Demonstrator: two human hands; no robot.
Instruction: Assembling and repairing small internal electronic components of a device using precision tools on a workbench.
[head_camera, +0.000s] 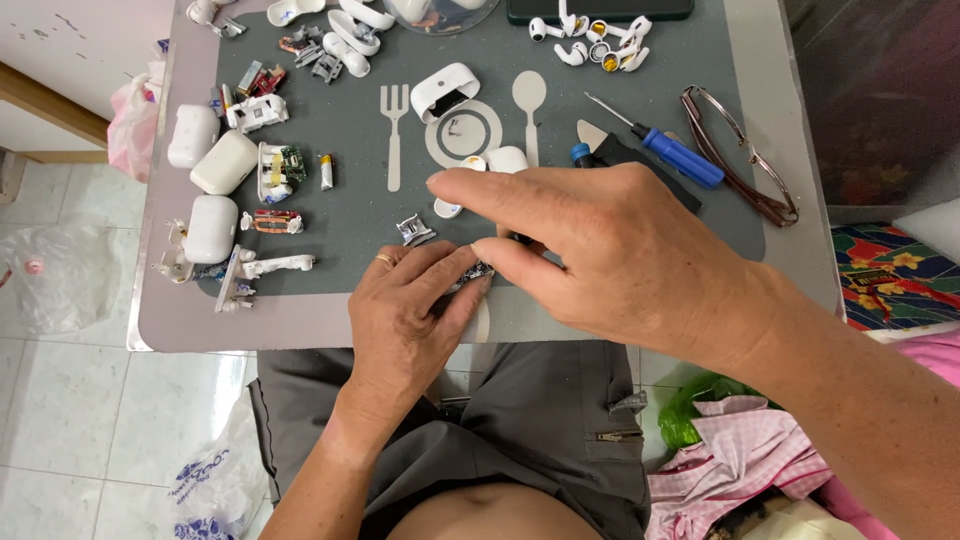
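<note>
Head view: small dark circuit piece (474, 274) lying tilted, long axis running lower-left to upper-right, glinting with metal bits, near front edge of grey mat (620, 200) on tabletop (790, 190); pinched in grip of left hand (405, 320), right hand (600, 250) fingertips closed onto it; tiled floor below

Grey table (790, 190) under dark placemat (350, 215), eyeglasses (745, 160)

Dark flat rectangular device, likely a screen (600, 9), at the mat's far edge, cut off by the frame; face blank. Crumpled pink plastic bag (132, 125) hangs left of the table. Clear plastic bag with blue print (208, 490) lies on the floor tiles, lower left.
</note>
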